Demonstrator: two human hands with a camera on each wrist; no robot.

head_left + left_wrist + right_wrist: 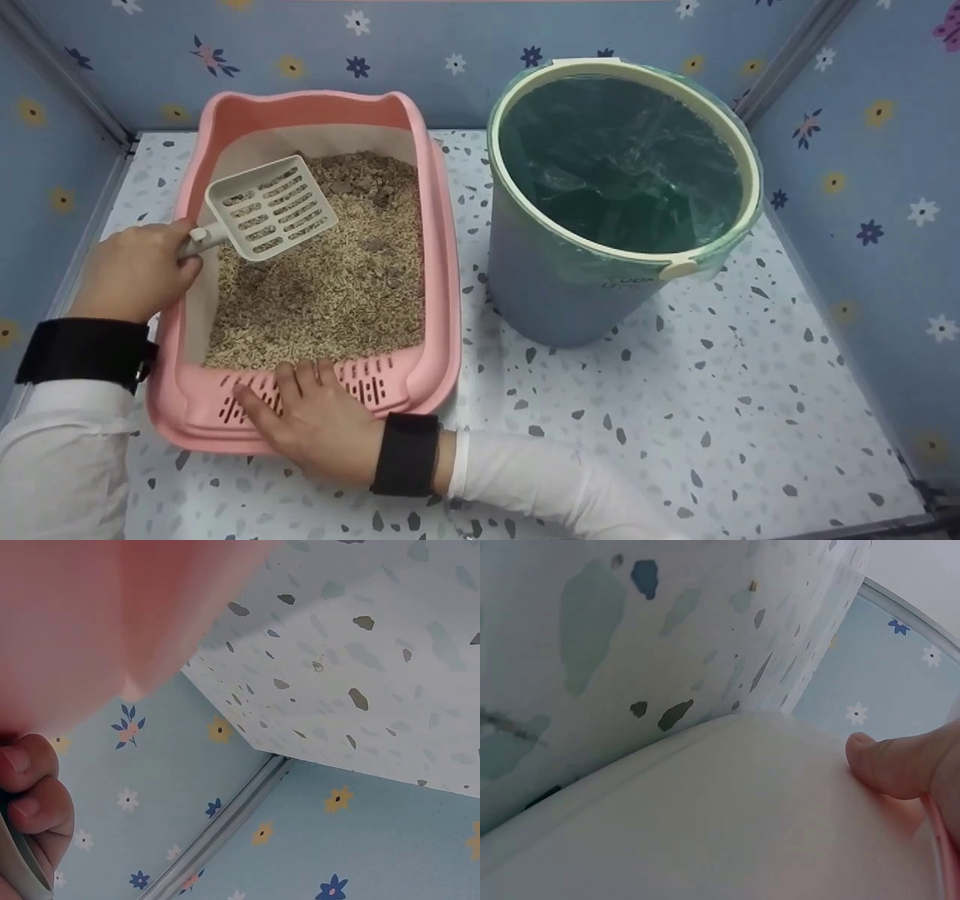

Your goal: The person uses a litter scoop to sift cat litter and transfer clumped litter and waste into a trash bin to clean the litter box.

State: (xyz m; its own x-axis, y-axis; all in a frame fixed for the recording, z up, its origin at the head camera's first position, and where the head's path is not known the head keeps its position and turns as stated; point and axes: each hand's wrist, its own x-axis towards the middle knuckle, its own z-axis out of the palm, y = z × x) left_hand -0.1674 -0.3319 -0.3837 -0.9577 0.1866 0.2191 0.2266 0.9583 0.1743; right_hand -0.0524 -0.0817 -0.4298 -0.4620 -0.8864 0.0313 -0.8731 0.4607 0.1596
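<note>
In the head view, my left hand grips the handle of a pale grey slotted litter scoop. The scoop's head is tilted above a pink litter box, over its left part. Curled fingers round the handle show at the lower left of the left wrist view. My right hand rests on the perforated front ledge of the box, its fingers extended toward the litter. Tan granular litter lies in the box, with darker clumps toward the back right.
A bluish-grey bin with a cream rim and a green plastic liner stands right of the box. Speckled white tabletop lies around both. Blue flowered panels border the back and both sides.
</note>
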